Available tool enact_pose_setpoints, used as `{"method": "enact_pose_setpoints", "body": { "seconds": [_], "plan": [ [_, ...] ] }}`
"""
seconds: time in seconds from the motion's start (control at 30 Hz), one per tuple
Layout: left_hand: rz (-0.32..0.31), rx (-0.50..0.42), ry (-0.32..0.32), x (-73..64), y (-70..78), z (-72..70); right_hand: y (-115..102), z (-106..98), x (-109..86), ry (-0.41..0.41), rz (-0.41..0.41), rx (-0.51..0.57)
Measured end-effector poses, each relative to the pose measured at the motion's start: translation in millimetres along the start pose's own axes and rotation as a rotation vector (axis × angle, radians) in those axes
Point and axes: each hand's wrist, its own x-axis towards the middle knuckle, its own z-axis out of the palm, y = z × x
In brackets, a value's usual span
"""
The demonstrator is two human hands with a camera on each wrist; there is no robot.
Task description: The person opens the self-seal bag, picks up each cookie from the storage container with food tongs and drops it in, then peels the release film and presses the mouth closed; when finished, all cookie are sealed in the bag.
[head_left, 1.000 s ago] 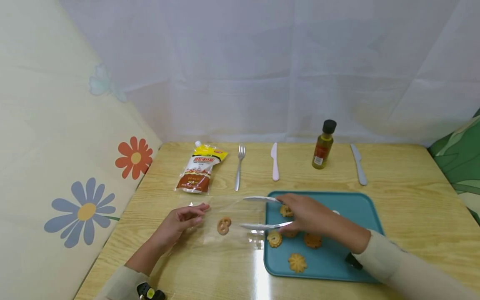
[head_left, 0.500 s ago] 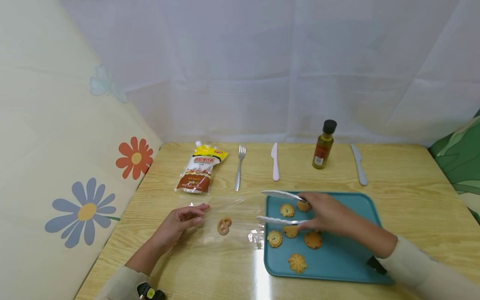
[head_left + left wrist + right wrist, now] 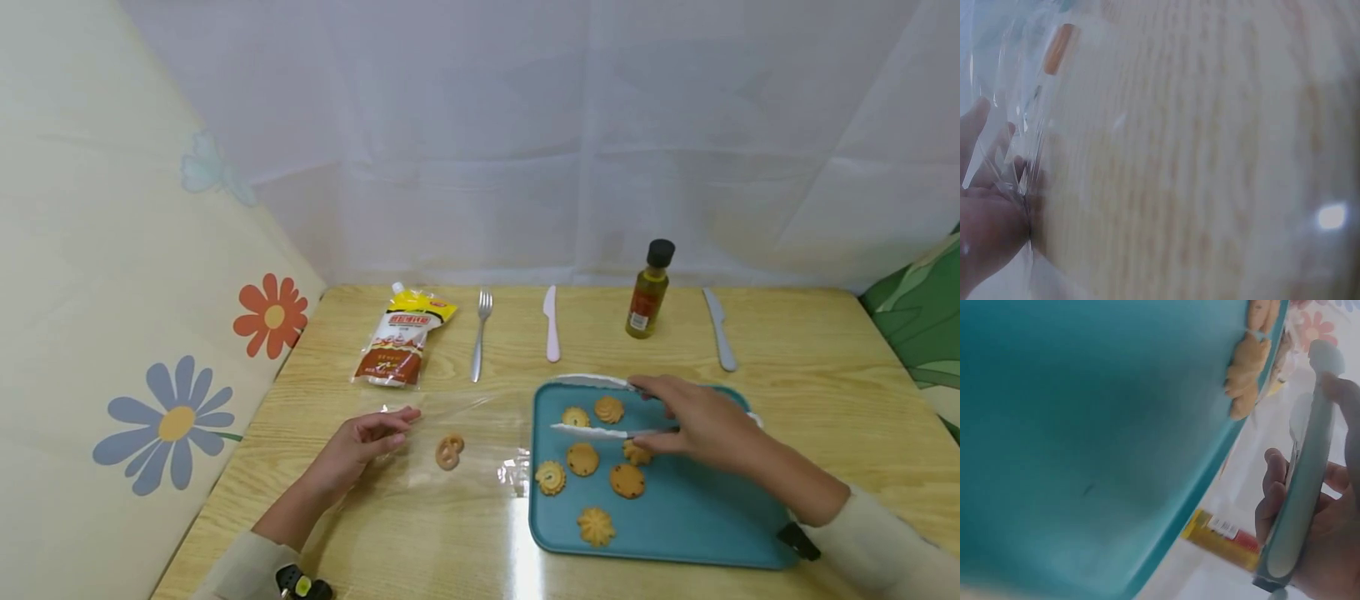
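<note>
My left hand point(image 3: 367, 446) is at the mouth of a clear plastic bag point(image 3: 487, 479), thumb and fingers apart and touching the film. In the left wrist view, the film lies over part of that hand point(image 3: 988, 212). Inside the bag is a pretzel-shaped cookie point(image 3: 450, 452). My right hand point(image 3: 701, 421) grips a pair of tongs point(image 3: 592, 432) over the teal tray point(image 3: 697, 521). The tongs' two arms are spread, with nothing held between them. Several cookies lie on the tray, including a flower-shaped one point(image 3: 596, 527) and a round one point(image 3: 627, 481). One cookie is partly behind the tongs.
Along the back stand or lie a spouted pouch point(image 3: 401, 337), a fork point(image 3: 481, 333), a pink knife point(image 3: 551, 323), an oil bottle point(image 3: 648, 292) and a grey knife point(image 3: 720, 329). The wooden table point(image 3: 825, 375) meets a pale curtain behind.
My right hand has drawn the tongs rightward from above the bag to over the tray, uncovering several cookies. My left hand, the bag and the pretzel-shaped cookie have stayed put.
</note>
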Motion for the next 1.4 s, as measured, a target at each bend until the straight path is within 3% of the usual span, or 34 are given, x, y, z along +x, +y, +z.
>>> {"method": "enact_pose_setpoints", "body": {
  "seconds": [0.17,0.43,0.8,1.4],
  "plan": [
    [0.001,0.002,-0.001,0.6,-0.4,-0.3,12,-3,-8.5,0.022,0.033,-0.055],
    [-0.002,0.006,-0.001,0.6,0.0,0.1,25,-11,-19.7,-0.025,0.098,-0.113],
    [-0.003,0.009,0.003,1.1,-1.0,-0.4,35,-14,-28.6,-0.015,0.072,-0.14],
    [-0.004,0.012,0.001,1.4,-0.9,-0.6,32,-14,-26.0,0.007,0.017,-0.176]
  ]
}}
